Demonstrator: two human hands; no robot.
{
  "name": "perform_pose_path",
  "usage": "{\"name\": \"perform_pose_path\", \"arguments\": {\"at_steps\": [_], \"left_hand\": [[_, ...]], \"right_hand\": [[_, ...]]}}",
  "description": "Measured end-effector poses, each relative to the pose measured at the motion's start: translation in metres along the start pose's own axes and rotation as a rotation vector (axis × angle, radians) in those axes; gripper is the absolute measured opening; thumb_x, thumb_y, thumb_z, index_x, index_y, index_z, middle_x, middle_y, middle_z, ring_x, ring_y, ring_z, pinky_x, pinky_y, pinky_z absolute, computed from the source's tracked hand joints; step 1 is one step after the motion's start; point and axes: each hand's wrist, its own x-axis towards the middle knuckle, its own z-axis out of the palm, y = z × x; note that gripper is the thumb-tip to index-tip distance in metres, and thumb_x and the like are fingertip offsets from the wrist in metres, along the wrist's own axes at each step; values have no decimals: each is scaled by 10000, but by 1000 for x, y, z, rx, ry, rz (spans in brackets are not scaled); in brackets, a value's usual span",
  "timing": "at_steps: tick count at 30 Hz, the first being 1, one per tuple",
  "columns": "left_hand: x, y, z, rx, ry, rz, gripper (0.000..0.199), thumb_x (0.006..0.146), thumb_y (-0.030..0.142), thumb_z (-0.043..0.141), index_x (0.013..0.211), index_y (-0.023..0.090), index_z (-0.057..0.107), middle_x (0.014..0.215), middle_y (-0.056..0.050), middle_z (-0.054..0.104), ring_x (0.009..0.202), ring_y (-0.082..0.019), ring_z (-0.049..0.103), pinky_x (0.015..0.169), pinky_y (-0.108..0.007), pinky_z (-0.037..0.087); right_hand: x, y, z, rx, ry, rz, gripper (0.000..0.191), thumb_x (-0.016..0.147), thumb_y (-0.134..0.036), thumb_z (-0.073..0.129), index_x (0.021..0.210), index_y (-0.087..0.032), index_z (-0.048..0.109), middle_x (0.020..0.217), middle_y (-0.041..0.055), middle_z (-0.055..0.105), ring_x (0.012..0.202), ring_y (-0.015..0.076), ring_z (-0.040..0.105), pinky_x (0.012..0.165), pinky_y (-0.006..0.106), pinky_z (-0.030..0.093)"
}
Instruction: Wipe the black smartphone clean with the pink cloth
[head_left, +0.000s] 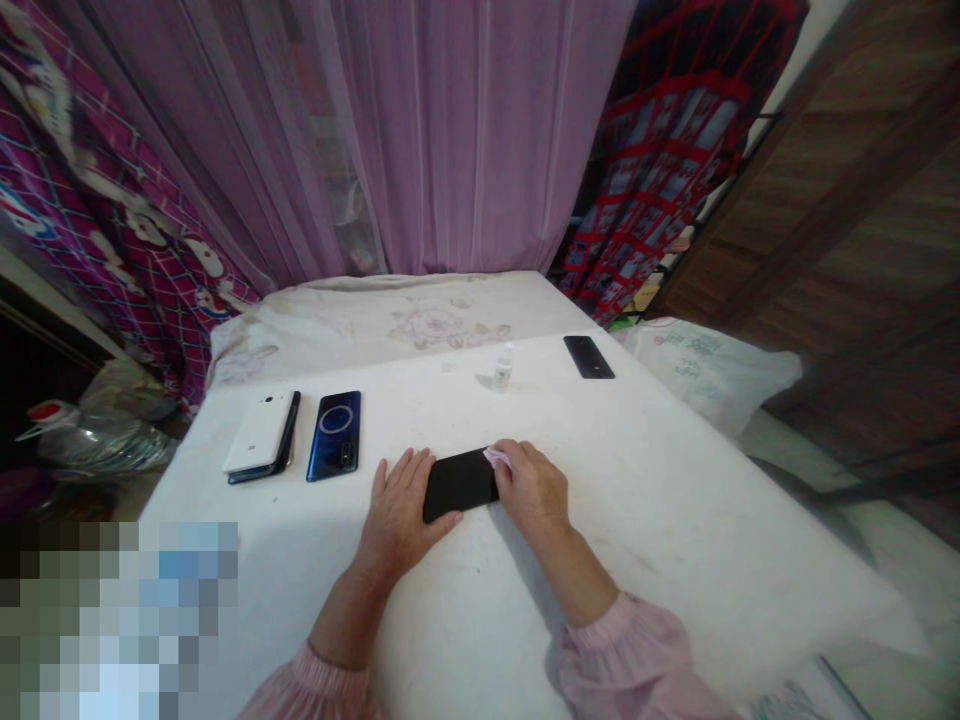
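Observation:
A smartphone lies on the white table with its dark face up, in front of me. Against its left end rests my left hand, thumb along the near edge and fingers by the far corner, holding the phone steady. My right hand pinches a small pale pink cloth and presses it on the right end of the phone, partly covering that end. Beyond the hands stands a small clear bottle with a white top.
To the left are a blue phone with a ring on its back and a stack of phones topped by a white one. A dark phone lies far right. A plastic bag hangs beside the table's right edge; purple curtains close off the back.

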Motion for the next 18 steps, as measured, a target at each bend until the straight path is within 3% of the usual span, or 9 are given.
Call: {"name": "perform_pose_path", "arguments": {"at_steps": [5, 11, 18], "left_hand": [[-1, 0, 1, 5, -1, -1, 673, 839, 510, 589, 1382, 153, 411, 1425, -156, 473, 1347, -343, 378, 1111, -582, 213], [-1, 2, -2, -4, -25, -3, 679, 839, 515, 587, 1385, 152, 412, 1429, -157, 467, 1352, -345, 370, 1109, -589, 209], [0, 4, -3, -21, -28, -22, 671, 832, 514, 595, 1377, 165, 417, 1425, -156, 472, 1353, -333, 369, 1117, -582, 190]], "right_hand": [[-2, -2, -2, -68, 2, -20, 259, 906, -249, 481, 1011, -317, 707, 970, 22, 640, 803, 148, 565, 593, 234, 354], [-10, -1, -5, -113, -10, -111, 276, 909, -237, 481, 1079, -273, 696, 1006, 49, 634, 847, 171, 553, 634, 240, 379], [9, 9, 0, -92, -32, -67, 305, 909, -184, 447, 1006, -269, 723, 960, 44, 633, 781, 162, 532, 662, 245, 373]]}}
